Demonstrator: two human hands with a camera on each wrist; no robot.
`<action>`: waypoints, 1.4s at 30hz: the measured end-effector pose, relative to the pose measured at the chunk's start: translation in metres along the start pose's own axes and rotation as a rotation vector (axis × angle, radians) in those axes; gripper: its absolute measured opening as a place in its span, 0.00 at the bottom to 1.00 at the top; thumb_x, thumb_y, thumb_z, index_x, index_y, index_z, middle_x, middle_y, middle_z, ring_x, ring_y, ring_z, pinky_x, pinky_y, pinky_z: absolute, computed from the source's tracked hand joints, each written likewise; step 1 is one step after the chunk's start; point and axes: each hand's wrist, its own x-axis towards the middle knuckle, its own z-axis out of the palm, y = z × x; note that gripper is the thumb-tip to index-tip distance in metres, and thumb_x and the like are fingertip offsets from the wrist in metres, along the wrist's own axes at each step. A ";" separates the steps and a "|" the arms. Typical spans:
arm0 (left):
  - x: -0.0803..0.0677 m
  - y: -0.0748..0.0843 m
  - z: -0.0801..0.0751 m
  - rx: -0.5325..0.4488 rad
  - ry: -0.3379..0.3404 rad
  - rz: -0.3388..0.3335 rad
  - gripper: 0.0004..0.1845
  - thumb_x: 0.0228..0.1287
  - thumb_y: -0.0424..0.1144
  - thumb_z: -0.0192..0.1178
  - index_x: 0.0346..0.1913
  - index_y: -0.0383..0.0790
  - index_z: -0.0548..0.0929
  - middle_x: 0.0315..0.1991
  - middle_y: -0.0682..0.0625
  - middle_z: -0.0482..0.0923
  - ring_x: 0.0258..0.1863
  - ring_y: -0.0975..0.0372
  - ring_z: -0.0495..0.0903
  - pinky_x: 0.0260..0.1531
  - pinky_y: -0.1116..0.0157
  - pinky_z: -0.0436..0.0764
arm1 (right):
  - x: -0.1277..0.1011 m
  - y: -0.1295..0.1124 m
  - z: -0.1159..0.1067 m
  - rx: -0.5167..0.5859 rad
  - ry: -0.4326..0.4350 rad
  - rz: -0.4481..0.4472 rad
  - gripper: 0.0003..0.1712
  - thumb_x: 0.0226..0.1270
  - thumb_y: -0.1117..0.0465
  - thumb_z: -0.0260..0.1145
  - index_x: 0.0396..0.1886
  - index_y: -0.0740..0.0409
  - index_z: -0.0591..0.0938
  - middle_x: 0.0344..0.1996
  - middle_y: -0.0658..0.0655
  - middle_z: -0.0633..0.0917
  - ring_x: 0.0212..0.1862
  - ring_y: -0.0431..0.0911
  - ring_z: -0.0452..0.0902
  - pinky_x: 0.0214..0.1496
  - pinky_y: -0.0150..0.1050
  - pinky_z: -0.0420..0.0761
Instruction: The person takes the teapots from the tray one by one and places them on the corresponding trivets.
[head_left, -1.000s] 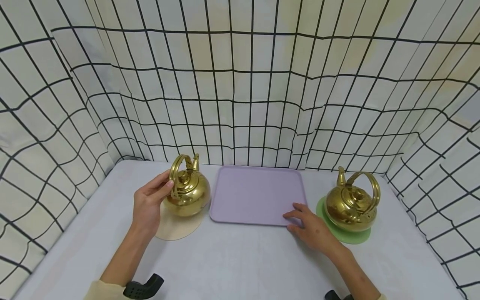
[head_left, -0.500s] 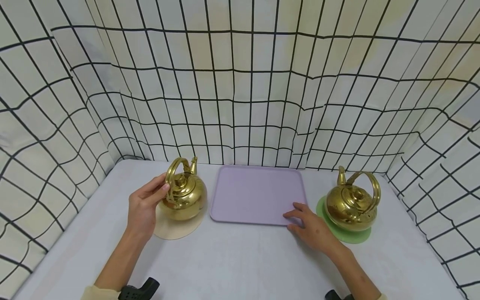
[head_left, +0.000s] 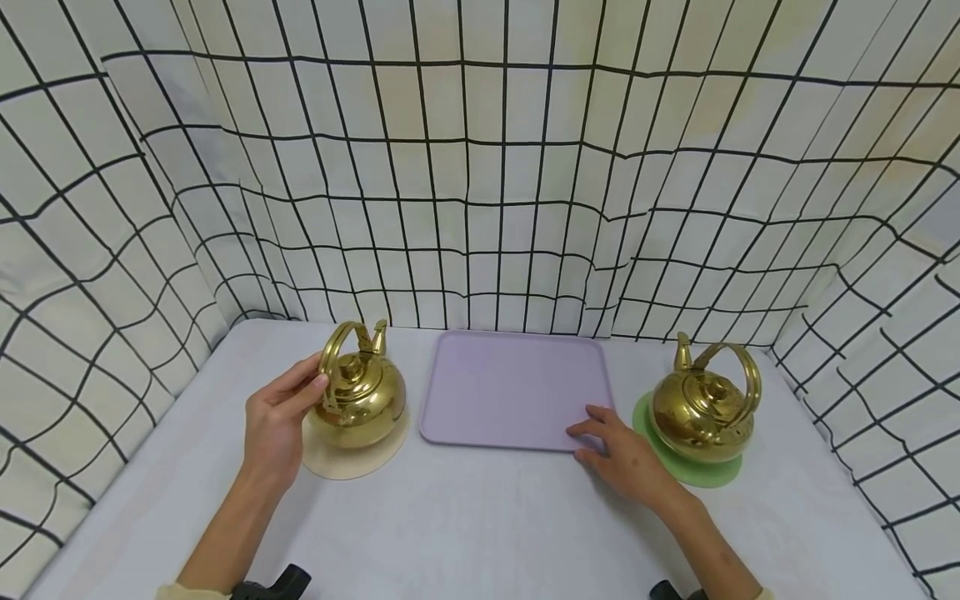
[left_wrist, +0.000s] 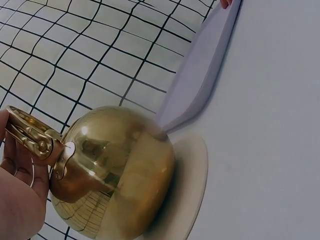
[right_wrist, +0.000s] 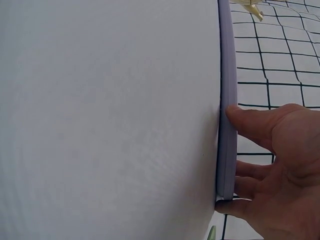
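Observation:
My left hand (head_left: 276, 421) grips the arched handle of a shiny brass kettle (head_left: 369, 407), with fingers and thumb around its near side. The kettle stands over a round beige mat (head_left: 352, 467); a dark shadow lies between them in the left wrist view, and I cannot tell whether they touch. My right hand (head_left: 626, 458) rests on the near right corner of a lilac tray (head_left: 517, 387). In the right wrist view its thumb touches the tray's front rim (right_wrist: 228, 65), while the other fingers lie relaxed over the corner.
A second brass kettle (head_left: 701, 417) sits on a round green mat (head_left: 697, 477) to the right of the tray. White cloth (head_left: 465, 525) covers the table. Walls with a black grid (head_left: 502, 200) enclose the back and both sides.
My left hand has moved left and slightly toward me, carrying the brass kettle lower over the beige mat. My right hand and the tray have stayed put.

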 end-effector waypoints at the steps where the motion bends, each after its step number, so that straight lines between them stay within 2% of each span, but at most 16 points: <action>1: 0.000 0.000 -0.001 -0.004 0.002 0.000 0.18 0.73 0.29 0.61 0.63 0.38 0.85 0.47 0.64 0.90 0.49 0.70 0.82 0.53 0.74 0.78 | 0.000 0.000 0.000 -0.002 0.001 -0.002 0.16 0.70 0.61 0.71 0.56 0.48 0.87 0.74 0.67 0.72 0.74 0.70 0.68 0.73 0.66 0.72; 9: -0.002 -0.001 -0.006 -0.054 0.024 0.012 0.18 0.73 0.25 0.59 0.60 0.41 0.87 0.47 0.62 0.91 0.50 0.69 0.83 0.51 0.75 0.79 | 0.000 0.000 0.000 -0.012 0.008 -0.017 0.16 0.70 0.61 0.71 0.56 0.48 0.87 0.74 0.67 0.73 0.74 0.70 0.69 0.72 0.65 0.73; 17: -0.003 -0.003 -0.008 -0.076 0.040 0.030 0.17 0.73 0.24 0.58 0.57 0.40 0.89 0.46 0.60 0.91 0.45 0.69 0.83 0.49 0.75 0.81 | 0.000 0.000 0.000 -0.006 0.001 -0.006 0.16 0.71 0.61 0.71 0.57 0.48 0.87 0.74 0.67 0.72 0.75 0.70 0.68 0.73 0.66 0.71; 27: -0.005 -0.003 -0.006 -0.125 0.056 0.073 0.19 0.70 0.19 0.55 0.51 0.37 0.91 0.38 0.57 0.91 0.38 0.67 0.82 0.39 0.73 0.80 | 0.001 0.001 0.000 -0.013 -0.002 -0.009 0.16 0.71 0.60 0.71 0.57 0.48 0.86 0.74 0.67 0.72 0.75 0.70 0.68 0.73 0.66 0.71; 32: -0.006 -0.003 -0.004 -0.089 0.056 0.082 0.18 0.69 0.19 0.54 0.49 0.36 0.91 0.34 0.56 0.89 0.36 0.67 0.82 0.39 0.71 0.80 | 0.001 0.001 -0.002 -0.015 0.002 -0.019 0.16 0.71 0.61 0.70 0.57 0.49 0.86 0.74 0.68 0.72 0.74 0.71 0.68 0.73 0.66 0.72; 37: -0.006 -0.003 -0.009 -0.049 0.003 0.089 0.18 0.71 0.21 0.51 0.47 0.38 0.90 0.33 0.56 0.86 0.34 0.66 0.81 0.38 0.69 0.79 | 0.001 0.002 -0.002 -0.014 0.009 -0.028 0.16 0.71 0.61 0.71 0.57 0.49 0.87 0.74 0.68 0.73 0.74 0.71 0.69 0.72 0.66 0.72; 42: -0.003 -0.003 -0.015 -0.024 -0.068 0.103 0.17 0.77 0.27 0.48 0.46 0.41 0.89 0.37 0.56 0.88 0.37 0.67 0.84 0.39 0.70 0.82 | 0.000 0.002 -0.001 -0.006 0.007 -0.030 0.16 0.71 0.61 0.70 0.57 0.49 0.86 0.74 0.68 0.72 0.74 0.70 0.68 0.72 0.66 0.72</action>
